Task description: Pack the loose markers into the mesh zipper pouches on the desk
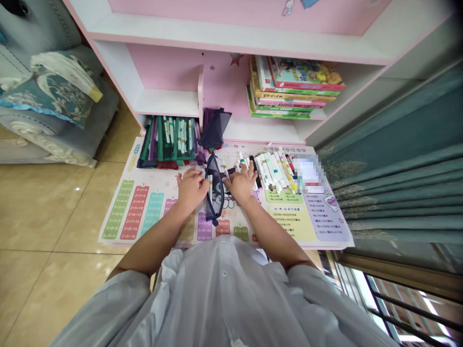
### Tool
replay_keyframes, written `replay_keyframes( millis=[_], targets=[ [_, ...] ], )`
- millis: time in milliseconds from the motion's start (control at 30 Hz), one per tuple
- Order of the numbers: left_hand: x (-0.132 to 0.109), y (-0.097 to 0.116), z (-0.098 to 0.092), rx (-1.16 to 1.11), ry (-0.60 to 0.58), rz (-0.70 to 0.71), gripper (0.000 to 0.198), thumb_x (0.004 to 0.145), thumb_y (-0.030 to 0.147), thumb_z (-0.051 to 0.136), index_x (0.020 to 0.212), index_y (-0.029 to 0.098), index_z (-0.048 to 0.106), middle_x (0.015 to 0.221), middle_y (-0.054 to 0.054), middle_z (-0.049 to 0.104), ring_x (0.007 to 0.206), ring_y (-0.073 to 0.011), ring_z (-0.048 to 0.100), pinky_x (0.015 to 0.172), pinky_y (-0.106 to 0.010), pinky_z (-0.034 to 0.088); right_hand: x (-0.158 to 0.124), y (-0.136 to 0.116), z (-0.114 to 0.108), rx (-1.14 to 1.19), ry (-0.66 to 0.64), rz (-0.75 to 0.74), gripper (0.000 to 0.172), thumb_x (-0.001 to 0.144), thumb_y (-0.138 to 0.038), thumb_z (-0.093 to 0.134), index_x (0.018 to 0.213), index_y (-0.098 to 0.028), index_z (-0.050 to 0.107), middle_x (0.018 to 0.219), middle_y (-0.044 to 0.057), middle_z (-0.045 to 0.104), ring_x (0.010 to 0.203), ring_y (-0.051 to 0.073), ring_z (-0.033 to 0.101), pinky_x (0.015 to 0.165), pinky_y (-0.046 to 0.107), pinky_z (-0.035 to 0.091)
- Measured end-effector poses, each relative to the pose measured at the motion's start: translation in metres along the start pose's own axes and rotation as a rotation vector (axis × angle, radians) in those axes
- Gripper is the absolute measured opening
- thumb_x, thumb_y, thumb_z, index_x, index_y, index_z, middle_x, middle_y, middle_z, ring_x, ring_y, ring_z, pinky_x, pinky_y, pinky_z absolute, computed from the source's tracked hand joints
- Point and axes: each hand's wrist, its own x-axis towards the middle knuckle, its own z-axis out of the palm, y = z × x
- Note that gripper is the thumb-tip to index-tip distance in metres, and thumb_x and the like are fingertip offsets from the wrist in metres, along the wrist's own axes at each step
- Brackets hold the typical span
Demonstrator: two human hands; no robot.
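Note:
A dark mesh pencil pouch (214,190) lies open on the printed desk mat (144,202) between my hands. My left hand (191,187) rests on the pouch's left edge with fingers curled, holding it. My right hand (241,182) lies on a few white marker pens (231,169) at the pouch's right side, fingers partly spread over them. A row of several white markers (275,171) lies to the right of that hand. One marker shows inside the pouch.
Filled pouches of markers (170,140) and an empty dark pouch (214,126) stand at the back of the desk. Stacked books (289,86) fill the pink shelf. A cushioned seat (47,101) is at left, a teal curtain (398,164) at right.

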Motion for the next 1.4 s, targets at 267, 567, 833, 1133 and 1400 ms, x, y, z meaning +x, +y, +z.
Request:
replay_keyframes(
  millis=[267, 567, 833, 1133, 1400],
  targets=[
    [0.000, 0.000, -0.003, 0.001, -0.020, -0.004, 0.023, 0.083, 0.023, 0.055, 0.066, 0.020, 0.069, 0.113, -0.006, 0.072, 0.123, -0.0261, 0.056, 0.112, -0.053, 0.031, -0.008, -0.003, -0.018, 0.202, 0.078, -0.029, 0.019, 0.075, -0.026, 0.067, 0.059, -0.017, 0.062, 0.144, 0.014, 0.050, 0.147, 0.040, 0.020, 0.113, 0.066, 0.022],
    [0.001, 0.000, -0.002, -0.011, -0.005, -0.006, 0.023, 0.084, 0.021, 0.054, 0.066, 0.020, 0.068, 0.112, -0.006, 0.073, 0.124, -0.0251, 0.056, 0.112, -0.053, 0.032, -0.035, -0.035, -0.034, 0.396, -0.053, -0.167, 0.012, 0.072, -0.023, 0.064, 0.060, -0.020, 0.063, 0.145, 0.009, 0.051, 0.149, 0.035, 0.021, 0.117, 0.058, 0.020],
    [0.000, 0.000, -0.001, -0.004, -0.004, 0.005, 0.024, 0.085, 0.024, 0.053, 0.067, 0.022, 0.069, 0.112, -0.006, 0.073, 0.125, -0.0260, 0.056, 0.112, -0.054, 0.031, -0.038, -0.048, -0.036, 0.226, -0.275, -0.123, 0.016, 0.075, -0.026, 0.068, 0.063, -0.016, 0.069, 0.150, 0.013, 0.044, 0.149, 0.041, 0.013, 0.114, 0.065, 0.019],
    [0.000, -0.001, 0.000, -0.015, 0.000, 0.008, 0.024, 0.084, 0.023, 0.054, 0.066, 0.021, 0.069, 0.111, -0.007, 0.073, 0.124, -0.0264, 0.056, 0.113, -0.056, 0.030, -0.038, -0.045, -0.025, 0.228, -0.336, -0.142, 0.017, 0.077, -0.032, 0.071, 0.070, -0.017, 0.074, 0.147, 0.014, 0.046, 0.149, 0.041, 0.014, 0.115, 0.063, 0.022],
    [0.000, -0.001, -0.001, -0.015, -0.008, 0.018, 0.025, 0.085, 0.024, 0.052, 0.066, 0.022, 0.069, 0.110, -0.006, 0.073, 0.123, -0.0262, 0.057, 0.112, -0.053, 0.033, -0.017, -0.008, -0.024, 0.332, 0.089, -0.121, 0.018, 0.084, -0.034, 0.063, 0.074, -0.021, 0.070, 0.134, 0.012, 0.057, 0.143, 0.031, 0.034, 0.120, 0.054, 0.022]
  ],
)
